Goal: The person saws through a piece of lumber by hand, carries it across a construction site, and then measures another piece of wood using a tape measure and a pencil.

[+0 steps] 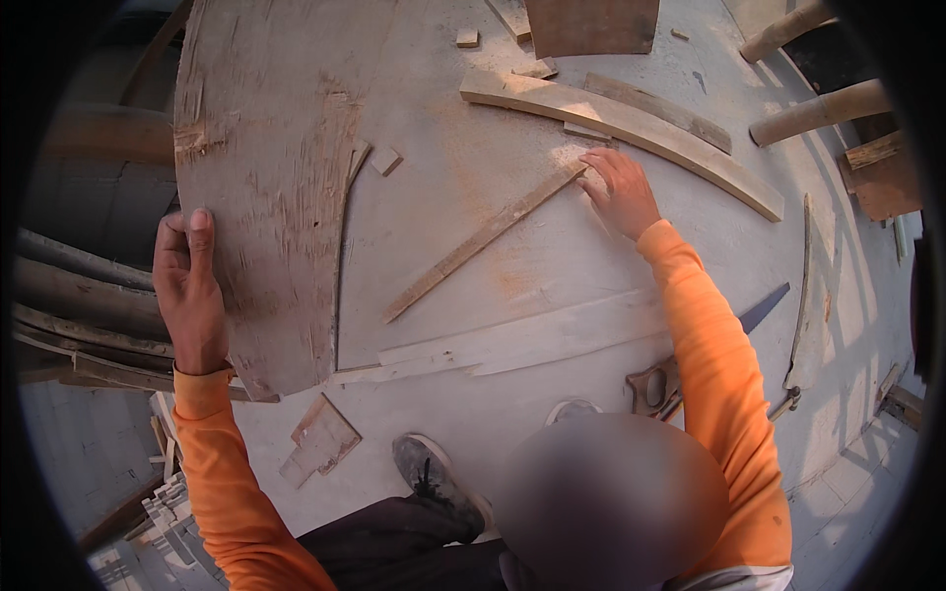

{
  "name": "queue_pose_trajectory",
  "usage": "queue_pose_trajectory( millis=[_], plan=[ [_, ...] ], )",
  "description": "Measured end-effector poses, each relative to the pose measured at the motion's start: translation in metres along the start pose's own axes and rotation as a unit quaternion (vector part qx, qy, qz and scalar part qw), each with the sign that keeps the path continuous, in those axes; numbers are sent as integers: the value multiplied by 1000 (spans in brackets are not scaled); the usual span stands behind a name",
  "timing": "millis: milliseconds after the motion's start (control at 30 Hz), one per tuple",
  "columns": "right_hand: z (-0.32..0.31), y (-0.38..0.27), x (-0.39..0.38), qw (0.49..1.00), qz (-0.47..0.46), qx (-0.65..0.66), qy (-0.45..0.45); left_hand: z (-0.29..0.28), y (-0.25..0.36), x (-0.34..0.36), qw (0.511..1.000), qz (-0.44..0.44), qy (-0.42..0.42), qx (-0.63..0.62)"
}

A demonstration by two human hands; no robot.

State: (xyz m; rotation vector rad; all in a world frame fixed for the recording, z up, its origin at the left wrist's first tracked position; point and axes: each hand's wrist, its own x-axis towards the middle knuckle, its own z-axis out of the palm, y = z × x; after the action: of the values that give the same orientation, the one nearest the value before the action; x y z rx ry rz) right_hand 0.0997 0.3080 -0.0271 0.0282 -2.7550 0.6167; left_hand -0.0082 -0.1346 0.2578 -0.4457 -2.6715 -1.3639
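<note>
My left hand (189, 286) grips the left edge of a worn plywood sheet (266, 187), thumb along its edge and fingers curled round it. The sheet's surface is splintered and brown-streaked. At the far end of a thin wooden strip (483, 241), my right hand (619, 189) has its fingers closed on the tip. That strip lies slanting over the dusty grey floor, its near end towards me. Just beyond my right hand lies a thick wooden beam (631, 128). Part of my right hand's grip is hidden behind its own fingers.
A handsaw (650, 389) lies partly under my right forearm. A long pale board (522, 335) stretches in front of my shoes (434, 473). Small offcuts (386, 161) and a broken plywood piece (323, 438) lie about. Round wooden poles (818, 111) stand at right; curved timbers (89, 295) at left.
</note>
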Motion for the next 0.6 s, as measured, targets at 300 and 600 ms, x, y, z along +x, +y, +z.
queue_pose_trajectory(
  millis=[300, 600],
  plan=[
    [23, 32, 38, 956, 216, -151, 126, -103, 21, -19, 975, 9, 214, -53],
    [-30, 127, -4, 927, 247, -276, -53, -162, 4, -62, 943, 93, 263, 181]
  ],
)
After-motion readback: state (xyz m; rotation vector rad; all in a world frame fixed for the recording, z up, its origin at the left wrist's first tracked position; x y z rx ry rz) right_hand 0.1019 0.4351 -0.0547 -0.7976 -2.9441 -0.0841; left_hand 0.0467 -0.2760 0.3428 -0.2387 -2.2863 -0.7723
